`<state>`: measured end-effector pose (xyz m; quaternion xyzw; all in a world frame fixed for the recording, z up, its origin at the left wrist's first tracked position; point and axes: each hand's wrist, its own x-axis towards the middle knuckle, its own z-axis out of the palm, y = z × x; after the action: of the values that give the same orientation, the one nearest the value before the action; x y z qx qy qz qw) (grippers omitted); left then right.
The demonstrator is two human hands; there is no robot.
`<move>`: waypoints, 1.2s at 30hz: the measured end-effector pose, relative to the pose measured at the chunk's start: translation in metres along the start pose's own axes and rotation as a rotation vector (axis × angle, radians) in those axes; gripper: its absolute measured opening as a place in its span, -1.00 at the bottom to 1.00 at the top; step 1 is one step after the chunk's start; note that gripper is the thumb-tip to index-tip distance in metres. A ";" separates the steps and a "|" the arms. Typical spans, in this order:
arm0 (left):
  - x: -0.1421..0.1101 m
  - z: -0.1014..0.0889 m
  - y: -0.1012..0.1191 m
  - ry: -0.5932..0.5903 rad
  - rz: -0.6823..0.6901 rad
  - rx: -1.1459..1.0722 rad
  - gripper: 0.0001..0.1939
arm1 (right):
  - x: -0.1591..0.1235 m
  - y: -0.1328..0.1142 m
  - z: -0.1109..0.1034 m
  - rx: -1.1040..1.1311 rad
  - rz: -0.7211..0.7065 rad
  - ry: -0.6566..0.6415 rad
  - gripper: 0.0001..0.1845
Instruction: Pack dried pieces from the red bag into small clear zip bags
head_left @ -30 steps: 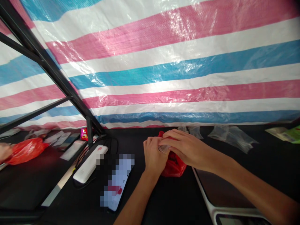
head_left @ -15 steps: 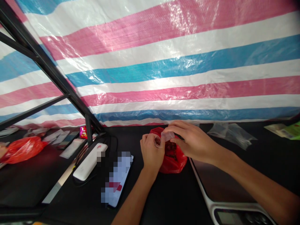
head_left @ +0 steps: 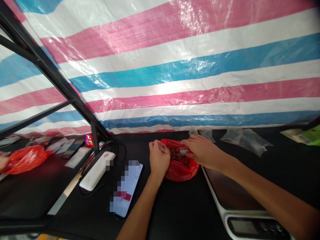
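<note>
A red plastic bag (head_left: 183, 175) lies open on the black table, with small dried brown pieces (head_left: 175, 153) inside. My left hand (head_left: 159, 158) is at the bag's left side, closed around a small clear container whose round rim (head_left: 163, 146) shows above the fingers. My right hand (head_left: 203, 150) reaches over the bag's right edge. Its fingers pinch a small clear plastic cup (head_left: 184, 152), which lies tilted among the brown pieces.
A digital scale (head_left: 226, 213) stands at the right. Clear plastic bags (head_left: 246, 140) and a green packet (head_left: 312, 136) lie behind it. To the left are a phone (head_left: 127, 190), a white power strip (head_left: 97, 171) and a black frame (head_left: 55, 76). Another person's hand (head_left: 3, 161) touches a red bag (head_left: 27, 158).
My right hand has lowered the clear cup from beside my left hand into the brown pieces in the red bag. My left hand has shifted slightly left, away from the bag's middle.
</note>
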<state>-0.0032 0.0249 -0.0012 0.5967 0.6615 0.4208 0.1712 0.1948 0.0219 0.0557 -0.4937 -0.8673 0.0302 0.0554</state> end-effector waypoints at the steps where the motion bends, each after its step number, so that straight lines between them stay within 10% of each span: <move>1: 0.001 0.001 -0.001 0.015 0.034 -0.033 -0.71 | 0.000 0.000 0.001 0.022 -0.008 -0.020 -0.67; 10: 0.001 0.009 -0.005 0.205 0.083 -0.253 -0.69 | 0.001 -0.010 0.013 0.057 -0.092 0.040 -0.72; 36: -0.005 0.009 -0.003 0.273 0.081 -0.335 -0.77 | -0.004 -0.040 0.008 0.248 -0.069 -0.014 -0.81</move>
<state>0.0029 0.0241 -0.0099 0.5237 0.5747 0.6083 0.1597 0.1619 -0.0016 0.0520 -0.4528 -0.8738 0.1388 0.1107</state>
